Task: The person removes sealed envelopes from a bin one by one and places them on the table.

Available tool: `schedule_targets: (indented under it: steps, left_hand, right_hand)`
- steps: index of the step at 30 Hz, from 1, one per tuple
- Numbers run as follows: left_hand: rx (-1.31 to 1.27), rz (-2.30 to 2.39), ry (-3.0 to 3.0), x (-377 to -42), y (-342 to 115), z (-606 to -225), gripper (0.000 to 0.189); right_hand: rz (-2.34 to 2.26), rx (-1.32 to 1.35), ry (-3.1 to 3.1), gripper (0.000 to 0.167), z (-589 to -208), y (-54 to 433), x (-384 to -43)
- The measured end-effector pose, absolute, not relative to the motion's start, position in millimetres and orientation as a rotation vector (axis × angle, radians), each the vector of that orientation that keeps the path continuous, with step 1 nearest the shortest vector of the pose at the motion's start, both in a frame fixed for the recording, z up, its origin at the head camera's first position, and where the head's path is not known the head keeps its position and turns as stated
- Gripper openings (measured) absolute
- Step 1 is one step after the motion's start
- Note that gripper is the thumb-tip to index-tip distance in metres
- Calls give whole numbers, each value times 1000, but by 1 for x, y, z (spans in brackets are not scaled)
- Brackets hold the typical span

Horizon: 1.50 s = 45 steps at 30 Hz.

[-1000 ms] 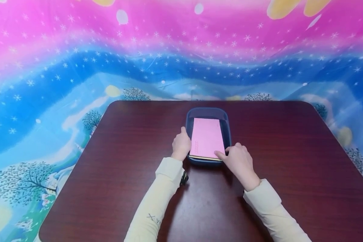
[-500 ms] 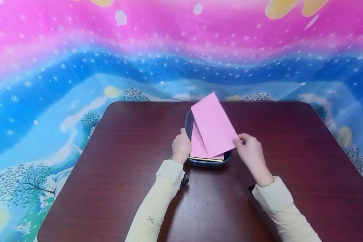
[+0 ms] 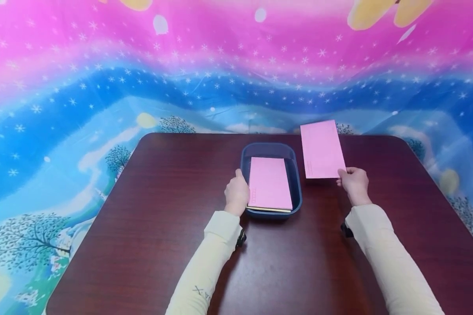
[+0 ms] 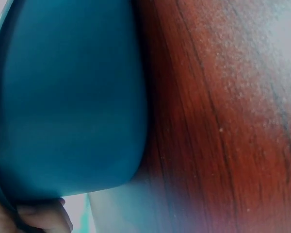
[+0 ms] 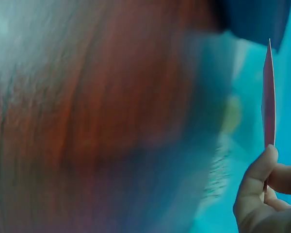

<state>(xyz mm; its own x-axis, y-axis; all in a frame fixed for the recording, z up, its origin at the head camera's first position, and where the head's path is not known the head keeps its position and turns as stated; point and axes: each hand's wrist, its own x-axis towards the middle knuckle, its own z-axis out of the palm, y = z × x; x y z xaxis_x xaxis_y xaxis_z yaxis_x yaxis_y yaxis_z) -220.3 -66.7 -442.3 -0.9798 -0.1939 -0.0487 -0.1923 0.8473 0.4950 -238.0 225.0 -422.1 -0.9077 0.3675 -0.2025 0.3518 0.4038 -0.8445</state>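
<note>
A pink envelope is held up right of the dark blue plastic bin, its near right corner pinched between the thumb and fingers of my right hand. Edge-on, that same envelope shows as a thin strip in the right wrist view. Inside the bin lies a stack of pink envelopes, with a yellowish edge underneath. My left hand grips the bin's left rim; in the left wrist view its fingers curl round the rim below the blue wall.
The bin stands on a dark reddish-brown wooden table with rounded far corners. Behind the table hangs a pink and blue patterned cloth. Each wrist carries a small black device.
My right hand has lifted the top envelope from the stack and carried it to the right, out of the bin. My left hand has stayed at the bin's left rim.
</note>
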Motion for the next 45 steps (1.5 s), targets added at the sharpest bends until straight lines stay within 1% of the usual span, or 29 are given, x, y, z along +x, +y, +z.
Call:
schedule_targets:
  steps: [4, 6, 9, 10, 11, 12, 16, 18, 37, 45]
  left_hand:
    - [307, -800, -3015, -220, -67, -444, 34]
    - [308, -791, -3012, -220, -66, -444, 33]
    - [312, -777, -3011, -221, -66, -444, 32]
    - [313, -776, -3012, -221, -66, -445, 32]
    - [313, -776, -3014, -221, -66, -445, 33]
    - [311, -777, -3014, -220, -65, -444, 33]
    - [307, -788, -3010, -220, -65, -443, 32]
    - [307, -788, -3007, -219, -64, -442, 32]
    - [328, -758, -3009, -222, -64, -442, 32]
    - [328, -748, -3013, -223, -65, -444, 30]
  right_hand:
    - [1701, -734, -2640, 47, -438, 229, -246]
    - [1710, -722, -2674, 39, -443, 229, -248]
    - [1542, -674, -2842, 20, -447, 228, -249]
    - [1472, -660, -2895, 17, -448, 228, -249]
    - [1394, -645, -2946, 19, -449, 227, -249]
    - [1325, -634, -2986, 25, -449, 226, -248]
    - [1188, -627, -3019, 57, -452, 221, -246]
    - [1157, -635, -3013, 66, -453, 219, -246]
    - [1097, -599, -3043, 66, -456, 212, -251]
    - [1053, -608, -3103, 69, -458, 210, -255]
